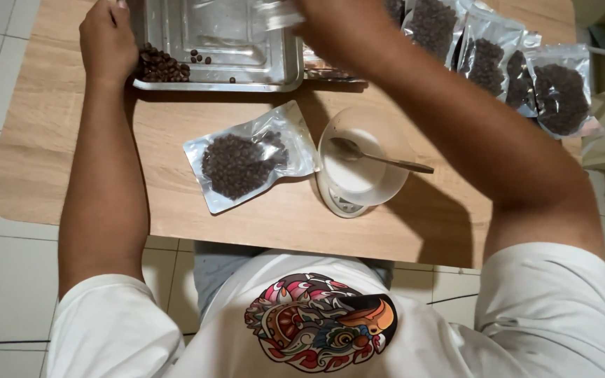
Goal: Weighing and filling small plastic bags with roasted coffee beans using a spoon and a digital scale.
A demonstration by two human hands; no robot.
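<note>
Steel tray [260, 66] on wooden desk [50, 140], left hand [106, 38] curled at its beans [162, 68], right hand [334, 24] gripping clear pouch [274, 14], filled pouch [246, 157] beside bowl [362, 157] with spoon [379, 157].

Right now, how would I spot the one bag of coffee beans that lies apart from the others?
Start at the wooden table and find the white bowl with a spoon near its front edge. Just to the bowl's left lies a clear pouch of dark beans, flat and alone. The other filled pouches overlap in a row at the table's far right corner, and the loose beans sit in the metal tray.
</note>
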